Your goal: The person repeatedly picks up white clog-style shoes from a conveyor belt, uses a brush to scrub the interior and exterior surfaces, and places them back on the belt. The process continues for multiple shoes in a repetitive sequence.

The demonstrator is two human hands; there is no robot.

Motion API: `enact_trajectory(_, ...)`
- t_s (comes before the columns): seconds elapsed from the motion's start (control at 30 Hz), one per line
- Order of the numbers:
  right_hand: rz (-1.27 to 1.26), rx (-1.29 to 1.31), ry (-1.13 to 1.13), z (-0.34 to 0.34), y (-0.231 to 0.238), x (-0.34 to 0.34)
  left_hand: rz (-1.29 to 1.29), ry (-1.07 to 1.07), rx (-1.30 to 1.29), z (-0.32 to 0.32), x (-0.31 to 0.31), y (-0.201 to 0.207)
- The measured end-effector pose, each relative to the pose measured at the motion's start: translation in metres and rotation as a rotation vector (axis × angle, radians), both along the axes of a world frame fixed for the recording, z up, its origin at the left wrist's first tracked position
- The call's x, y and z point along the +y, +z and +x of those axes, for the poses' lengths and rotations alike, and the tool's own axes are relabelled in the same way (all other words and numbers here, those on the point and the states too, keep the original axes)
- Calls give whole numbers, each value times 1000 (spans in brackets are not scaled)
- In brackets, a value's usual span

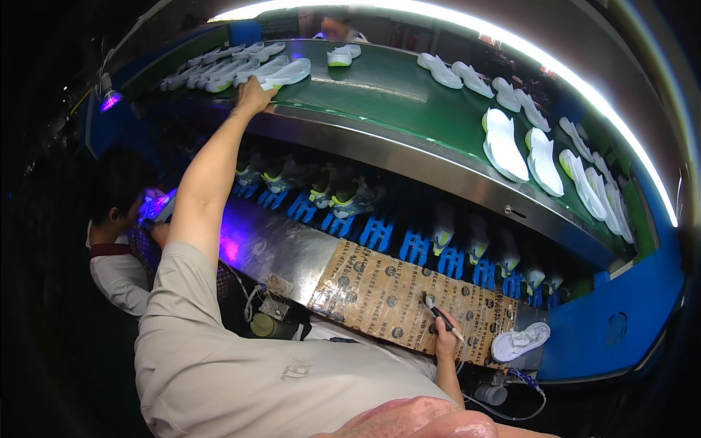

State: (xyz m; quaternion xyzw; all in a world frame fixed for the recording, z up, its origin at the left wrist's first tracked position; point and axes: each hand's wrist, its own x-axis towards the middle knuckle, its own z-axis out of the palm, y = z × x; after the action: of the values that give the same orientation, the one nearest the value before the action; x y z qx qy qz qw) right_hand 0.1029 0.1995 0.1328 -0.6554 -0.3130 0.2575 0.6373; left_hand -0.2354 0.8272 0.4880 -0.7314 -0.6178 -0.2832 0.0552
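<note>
My left hand (255,97) reaches up to the far left and grips the end of a white shoe sole (292,71) on the green conveyor belt (365,86). That sole lies at the right end of a row of white soles (223,75), some with yellow-green patches. Low in the picture my right hand (447,337) is closed around a brush (442,314) with a dark handle and a pale tip. It hovers over or rests on the taped brown cardboard (365,292); I cannot tell which. Beyond the cardboard, several shoe uppers (350,201) stand on a lower line with blue holders (376,232).
More white soles (504,144) lie along the belt's right side. A single white sole (521,342) sits at the cardboard's right end. A co-worker (120,255) is at the left beside purple light. A steel edge (380,150) fronts the belt; a blue machine side (617,328) stands right.
</note>
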Motion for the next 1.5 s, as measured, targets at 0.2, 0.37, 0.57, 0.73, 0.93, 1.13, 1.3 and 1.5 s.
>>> enact_trajectory(0.2,-19,-7,15,1,6,1,-19,-323,-624,-6,-90,-9)
enact_trajectory(0.37,-59,116,14,-7,29,9,-448,-981,-1903,4,-182,-70)
enact_trajectory(0.57,141,435,-107,-22,52,34,-1022,-695,-1987,62,-317,-184)
enact_trajectory(0.73,205,722,-31,-48,91,49,-1649,-677,-1716,64,-401,-272)
enact_trajectory(0.93,98,679,63,-77,124,83,-1504,-573,-1557,89,-400,-269)
enact_trajectory(1.13,31,605,8,-96,127,121,-1272,-668,-1484,113,-404,-286)
enact_trajectory(1.3,417,1124,125,-95,124,123,-1335,-704,-1559,120,-403,-277)
enact_trajectory(1.5,183,753,124,-100,127,110,-1250,-682,-1552,128,-405,-260)
